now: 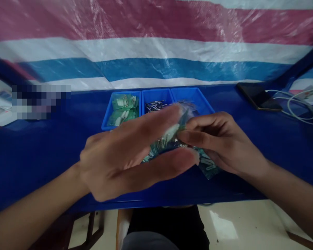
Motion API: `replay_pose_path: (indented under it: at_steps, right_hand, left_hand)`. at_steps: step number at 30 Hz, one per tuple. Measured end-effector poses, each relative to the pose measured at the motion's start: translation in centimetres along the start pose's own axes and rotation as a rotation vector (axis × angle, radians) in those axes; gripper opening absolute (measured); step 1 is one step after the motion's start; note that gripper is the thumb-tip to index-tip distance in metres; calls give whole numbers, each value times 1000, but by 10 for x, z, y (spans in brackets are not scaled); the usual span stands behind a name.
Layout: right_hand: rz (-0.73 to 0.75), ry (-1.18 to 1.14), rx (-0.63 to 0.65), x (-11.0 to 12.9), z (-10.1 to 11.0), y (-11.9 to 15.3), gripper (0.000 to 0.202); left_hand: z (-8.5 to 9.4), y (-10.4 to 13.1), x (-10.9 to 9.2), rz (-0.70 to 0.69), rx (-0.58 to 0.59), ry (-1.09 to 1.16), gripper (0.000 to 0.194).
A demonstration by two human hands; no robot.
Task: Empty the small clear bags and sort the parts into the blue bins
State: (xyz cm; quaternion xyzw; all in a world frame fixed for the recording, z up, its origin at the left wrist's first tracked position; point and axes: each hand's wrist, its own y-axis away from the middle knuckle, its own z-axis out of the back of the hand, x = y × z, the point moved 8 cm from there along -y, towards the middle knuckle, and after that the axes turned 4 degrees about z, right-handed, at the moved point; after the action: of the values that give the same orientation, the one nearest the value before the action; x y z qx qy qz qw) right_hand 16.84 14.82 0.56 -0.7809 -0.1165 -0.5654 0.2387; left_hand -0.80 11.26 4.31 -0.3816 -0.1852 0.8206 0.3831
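Observation:
My right hand [225, 144] pinches a small clear plastic bag [170, 134] with a greenish tint and pale pieces inside, between thumb and forefinger. My left hand [113, 158] is slightly blurred and reaches in from the left. Its forefinger and thumb are stretched out and apart, one above and one below the bag; whether they touch it I cannot tell. Under my hands lie more small bags on the table, and one bag [209, 165] shows below my right hand. My left hand partly hides these bags and the front of the bins behind.
Behind my hands stand three joined blue bins: the left bin [107, 114] holds filled green bags, the middle one dark metal pins [154, 105], the right one [202, 100] some clear material. A phone [259, 97] and white cable [289, 107] lie at the right on the blue table [41, 149].

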Motion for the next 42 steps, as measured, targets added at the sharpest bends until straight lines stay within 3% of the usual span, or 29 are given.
replay_pose_path:
  at_steps: [2, 4, 6, 8, 11, 14, 16, 19, 22, 24, 28, 31, 35, 39, 42]
  right_hand:
    - [-37, -7, 54, -3, -4, 0, 20]
    - [-33, 34, 129, -3, -10, 1, 22]
    - [48, 183, 145, 1, -12, 2, 18]
    - [227, 464, 158, 10, -15, 5, 15]
    - [501, 936, 367, 5, -39, 17, 30]
    - [524, 1186, 629, -23, -55, 26, 51]
    - [519, 1251, 676, -32, -58, 29, 52]
    - [679, 1348, 596, -25, -60, 32, 29]
    - [835, 1449, 488, -13, -60, 36, 29]
    - [842, 1436, 432, -5, -56, 35, 29]
    - [742, 1248, 313, 8, -44, 28, 37]
    - [627, 1124, 100, 17, -28, 21, 44]
    - [383, 877, -125, 15, -2, 12, 35]
    - [217, 606, -131, 6, 5, 6, 23]
    - [219, 532, -144, 8, 5, 6, 12]
  left_hand:
    - [-1, 3, -15, -139, -7, -90, 53]
    - [3, 6, -20, -266, -97, -249, 54]
    - [12, 5, -13, -352, -195, -350, 47]
    - [21, -1, 5, -404, -236, -390, 51]
    - [36, -14, 40, -367, -264, -407, 52]
    - [34, -21, 62, -294, -160, -471, 41]
    - [28, -22, 71, -168, -48, -523, 41]
    - [27, -19, 73, -31, 21, -600, 44]
    - [24, -19, 69, -7, 88, -663, 43]
    - [23, -22, 67, -22, 131, -638, 41]
    - [28, -26, 66, -27, 103, -488, 40]
    - [33, -25, 71, 9, 47, -474, 39]
    - [27, -20, 67, -17, 22, -495, 45]
    - [18, -18, 31, -237, -62, -466, 58]
    - [4, -14, -1, -442, -51, -428, 43]
